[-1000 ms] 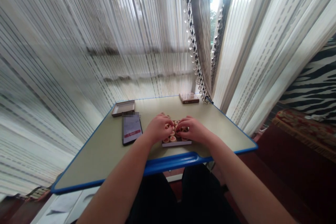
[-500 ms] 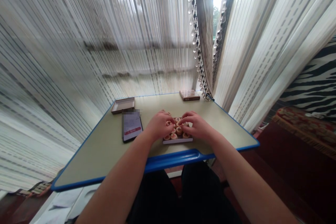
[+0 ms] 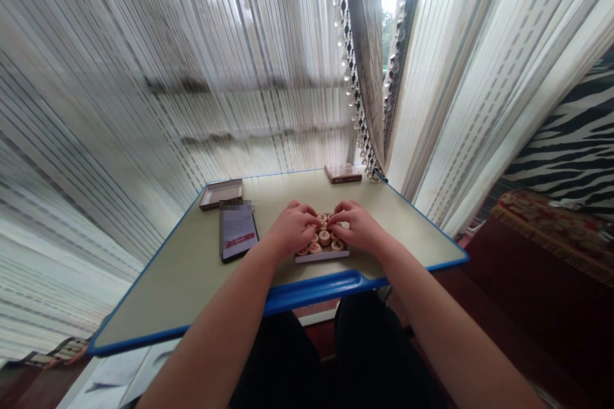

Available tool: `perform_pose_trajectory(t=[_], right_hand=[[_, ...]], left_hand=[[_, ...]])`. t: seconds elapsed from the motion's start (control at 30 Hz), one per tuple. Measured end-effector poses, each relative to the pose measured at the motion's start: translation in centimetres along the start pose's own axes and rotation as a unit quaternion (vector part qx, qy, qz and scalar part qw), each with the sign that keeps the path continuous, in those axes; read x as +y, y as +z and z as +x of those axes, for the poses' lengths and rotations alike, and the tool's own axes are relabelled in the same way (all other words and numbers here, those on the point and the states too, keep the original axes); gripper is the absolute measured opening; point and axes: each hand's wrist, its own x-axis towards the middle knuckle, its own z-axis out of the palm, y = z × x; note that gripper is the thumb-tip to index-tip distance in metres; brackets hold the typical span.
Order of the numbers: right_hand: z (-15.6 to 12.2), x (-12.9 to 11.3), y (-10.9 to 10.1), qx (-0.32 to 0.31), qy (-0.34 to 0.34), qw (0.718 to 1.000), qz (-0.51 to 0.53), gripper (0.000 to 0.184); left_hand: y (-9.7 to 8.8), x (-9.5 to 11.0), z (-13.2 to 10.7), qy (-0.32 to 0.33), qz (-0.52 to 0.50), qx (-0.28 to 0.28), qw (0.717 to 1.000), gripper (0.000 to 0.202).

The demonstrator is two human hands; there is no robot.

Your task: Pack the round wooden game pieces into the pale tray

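Observation:
Round wooden xiangqi pieces (image 3: 325,238) with red and dark characters fill a shallow open box (image 3: 322,257) near the table's front edge. My left hand (image 3: 295,228) rests over the box's left side, its fingers bent and closed around a piece near the middle. From the right, my right hand (image 3: 354,225) reaches in with curled fingers and thumb closed at a piece close to the left fingertips. Both hands cover part of the pieces and the box's sides.
A phone (image 3: 238,233) lies left of the box, its screen lit. Behind it sits an empty box lid (image 3: 221,194). Another flat box (image 3: 343,172) is at the table's far edge. The blue-rimmed table (image 3: 163,275) stands against long string curtains (image 3: 268,108).
The view has shifted slightly, so things appear a little further left. Both hands stay over the box, with small finger movements among the pieces.

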Motion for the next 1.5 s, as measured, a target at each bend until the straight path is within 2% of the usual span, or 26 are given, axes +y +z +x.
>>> perform_pose_trajectory(t=[0.3,0.5,0.83,1.1,1.3,1.5], right_hand=[[-0.5,-0.5,-0.5,0.000,-0.020,0.999,0.039,0.017],[-0.7,-0.9,-0.8,-0.038,-0.032,0.997,0.050,0.018],[-0.8,-1.0,-0.9,-0.037,-0.034,0.997,0.051,0.019],[-1.2,-0.4,-1.0,0.033,0.005,0.997,0.063,0.022],[-1.6,-0.5,-0.9,-0.001,-0.011,0.998,0.067,0.020],[-1.5,-0.5,-0.9,-0.016,-0.007,0.998,0.055,0.017]], left_hand=[[-0.4,0.2,-0.1,-0.005,-0.042,0.021,0.999,0.025],[-0.4,0.2,-0.1,0.005,-0.051,-0.004,0.999,0.023],[-0.3,0.2,0.0,0.010,-0.064,-0.004,0.998,0.027],[-0.5,0.2,0.1,-0.009,-0.103,0.021,0.994,0.029],[-0.7,0.6,0.0,-0.013,-0.109,0.019,0.994,0.028],[-0.9,1.3,0.0,0.009,-0.112,0.005,0.994,0.027]])
